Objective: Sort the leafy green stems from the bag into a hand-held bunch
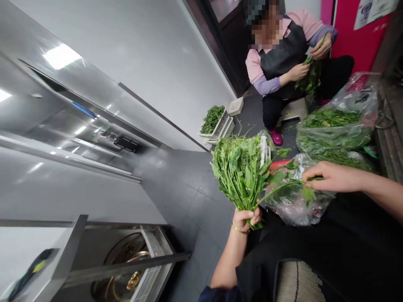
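My left hand (247,218) is wrapped round the stems of a large bunch of leafy greens (239,172), with the leaves fanning upward. To the right, my right hand (319,176) pinches a single green stem (291,183) that reaches across to the bunch, a few leaves hanging from it. Under my right hand lies a clear plastic bag (296,207) with more greens in it. A red item beside the bunch is mostly hidden.
A co-worker (283,58) in a dark apron sits opposite, holding greens. Open plastic bags of greens (333,119) stand at right. White baskets (222,128) with greens are by the wall, near a small white box (235,106). A metal shelf (126,268) stands at lower left.
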The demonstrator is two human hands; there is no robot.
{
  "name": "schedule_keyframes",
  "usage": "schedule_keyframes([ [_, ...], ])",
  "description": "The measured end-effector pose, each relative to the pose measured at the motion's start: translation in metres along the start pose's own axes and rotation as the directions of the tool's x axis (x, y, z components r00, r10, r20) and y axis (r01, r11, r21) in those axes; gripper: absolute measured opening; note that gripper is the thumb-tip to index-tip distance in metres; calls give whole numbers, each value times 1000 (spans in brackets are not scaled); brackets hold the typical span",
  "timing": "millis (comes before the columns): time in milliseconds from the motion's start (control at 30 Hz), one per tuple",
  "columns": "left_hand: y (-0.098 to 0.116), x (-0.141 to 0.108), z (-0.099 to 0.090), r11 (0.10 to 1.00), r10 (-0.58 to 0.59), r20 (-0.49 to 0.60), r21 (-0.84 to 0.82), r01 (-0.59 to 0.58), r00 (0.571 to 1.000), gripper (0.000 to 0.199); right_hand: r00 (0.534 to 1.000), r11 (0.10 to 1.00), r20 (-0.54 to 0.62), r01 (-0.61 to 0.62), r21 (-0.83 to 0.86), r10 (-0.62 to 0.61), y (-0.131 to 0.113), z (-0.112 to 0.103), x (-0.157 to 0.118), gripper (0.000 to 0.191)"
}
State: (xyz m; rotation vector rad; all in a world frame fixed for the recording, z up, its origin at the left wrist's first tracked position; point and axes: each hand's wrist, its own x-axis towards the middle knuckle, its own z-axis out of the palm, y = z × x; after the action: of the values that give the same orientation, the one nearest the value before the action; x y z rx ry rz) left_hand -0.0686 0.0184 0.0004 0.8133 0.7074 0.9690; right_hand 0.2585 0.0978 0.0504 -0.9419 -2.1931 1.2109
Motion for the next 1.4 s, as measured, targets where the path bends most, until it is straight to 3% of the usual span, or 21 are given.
schedule_keyframes([
  [100,-6,-3,-10,999,-10,60,-30,12,998,45,976,985,-219,56,161,-20,-2,11,-3,26],
  [167,-9,-4,-15,998,-15,106,-56,22,994,43,922,958,-387,94,271,19,4,5,-9,27],
  [300,-9,-6,-22,997,-42,152,-59,51,987,40,809,933,-574,100,345,125,32,-38,-25,36],
  [333,-9,-7,-24,997,-40,167,-62,51,985,39,811,955,-570,50,294,133,39,-51,-28,40],
  [400,-9,-8,-27,996,-23,211,-79,40,977,36,860,996,-503,-76,40,86,44,-73,-30,46],
  [467,-9,-9,-29,995,-12,245,-92,36,969,35,900,964,-434,-83,-253,-37,36,-85,-28,55],
  [600,-7,-10,-30,996,-59,246,-56,74,967,38,845,885,-372,223,-408,-384,2,-76,-6,35],
  [700,-4,-9,-26,995,-77,256,-34,89,964,39,845,819,-223,350,-455,-486,-7,-61,18,27],
  [833,-3,-8,-23,995,-94,212,-22,101,973,40,866,809,-135,379,-449,-481,1,-50,31,26],
  [1067,-5,-10,-23,994,-85,194,-56,98,977,38,889,836,-53,406,-370,-455,-7,-47,20,23],
  [1200,-7,-9,-22,996,-47,184,-63,60,982,38,903,846,-67,369,-384,-424,1,-45,18,27],
  [1400,-9,-10,-21,993,-111,160,-27,116,981,47,928,863,-57,319,-391,-369,10,-39,18,29],
])
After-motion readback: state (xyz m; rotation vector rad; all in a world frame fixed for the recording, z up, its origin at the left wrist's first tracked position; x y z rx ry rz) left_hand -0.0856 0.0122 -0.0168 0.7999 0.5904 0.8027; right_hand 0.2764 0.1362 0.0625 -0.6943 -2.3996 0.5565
